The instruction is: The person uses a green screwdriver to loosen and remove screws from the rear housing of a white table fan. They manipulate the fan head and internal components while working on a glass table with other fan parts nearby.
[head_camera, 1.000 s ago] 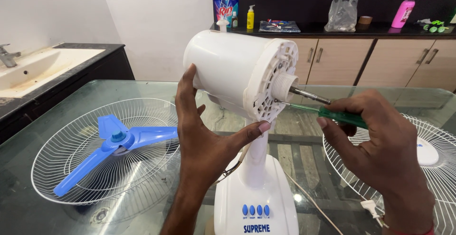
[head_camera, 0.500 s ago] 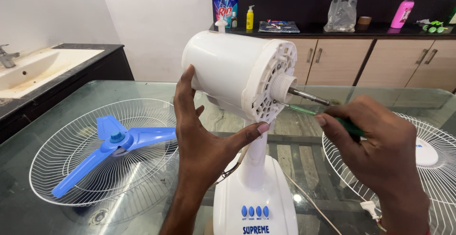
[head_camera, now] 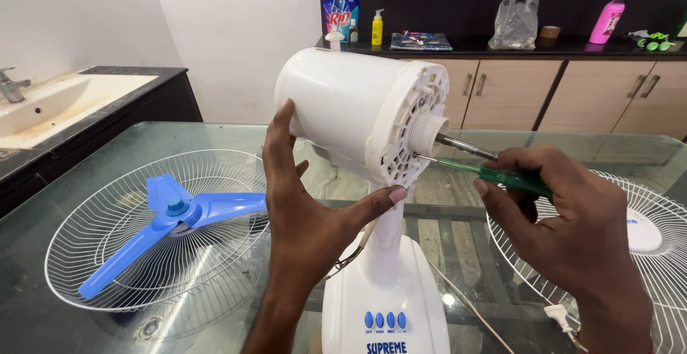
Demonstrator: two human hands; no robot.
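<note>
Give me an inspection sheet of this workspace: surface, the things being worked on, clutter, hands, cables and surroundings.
Surface: glass table, reflective.
Job's things: white fan motor housing on its stand; green-handled screwdriver, tip at the housing's face beside the shaft.
Clutter: blue fan blade lying in a wire guard; second wire guard on the other side.
Hands: left hand braces the housing; right hand grips the screwdriver.
Cables: white cord and plug on the glass.
Surroundings: sink; cabinet counter with bottles and a bag.
</note>
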